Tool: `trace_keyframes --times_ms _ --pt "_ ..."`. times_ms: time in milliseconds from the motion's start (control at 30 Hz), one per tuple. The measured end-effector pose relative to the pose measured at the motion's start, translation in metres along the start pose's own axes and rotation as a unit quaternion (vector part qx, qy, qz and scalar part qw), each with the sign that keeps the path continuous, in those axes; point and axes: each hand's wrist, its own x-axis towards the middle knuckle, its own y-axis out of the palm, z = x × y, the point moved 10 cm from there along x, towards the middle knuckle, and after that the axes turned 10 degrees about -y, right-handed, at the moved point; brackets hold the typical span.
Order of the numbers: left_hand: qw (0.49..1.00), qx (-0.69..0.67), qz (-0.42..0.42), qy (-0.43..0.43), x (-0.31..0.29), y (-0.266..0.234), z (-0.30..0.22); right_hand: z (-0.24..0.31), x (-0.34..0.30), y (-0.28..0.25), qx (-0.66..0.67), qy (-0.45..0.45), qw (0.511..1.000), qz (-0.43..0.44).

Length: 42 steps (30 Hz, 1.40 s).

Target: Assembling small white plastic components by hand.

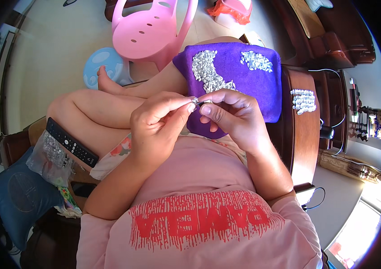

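Mid-frame now, a small silvery piece is pinched by the left hand, a thin dark bit by the right hand, both grips narrow. At frame right, beaded rows, seemingly finished, are laid on glossy wood; upper right of centre, 2 shiny, seed-shaped heaps are apparently left unworked on plush purple cloth.
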Motion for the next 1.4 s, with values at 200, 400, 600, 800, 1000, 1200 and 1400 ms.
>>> trace_keyframes --times_ms 200,400,600,800,1000,1200,1400 --pt "0.998 0.047 0.005 0.028 0.001 0.001 -0.006 -0.004 0.001 -0.002 0.008 0.025 1.0 0.002" --pt "0.997 0.07 -0.007 0.036 -0.002 0.003 -0.008 -0.001 0.003 -0.003 -0.026 0.014 0.999 0.014" --pt "0.999 0.042 0.0 -0.019 -0.002 0.003 0.005 0.012 0.003 -0.003 -0.128 -0.064 0.99 -0.004" --pt "0.998 0.034 -0.011 -0.045 0.0 0.002 0.011 0.015 0.004 -0.002 -0.167 -0.083 0.983 -0.006" --pt "0.994 -0.009 0.009 -0.106 -0.001 0.003 0.022 0.014 0.005 -0.002 -0.113 -0.072 0.991 0.005" --pt "0.993 -0.019 0.013 -0.113 -0.001 0.003 0.021 0.01 0.005 -0.002 -0.088 -0.041 0.995 0.013" --pt "0.992 -0.017 0.011 -0.121 -0.001 0.003 0.02 0.018 0.005 -0.002 -0.147 -0.076 0.986 0.008"
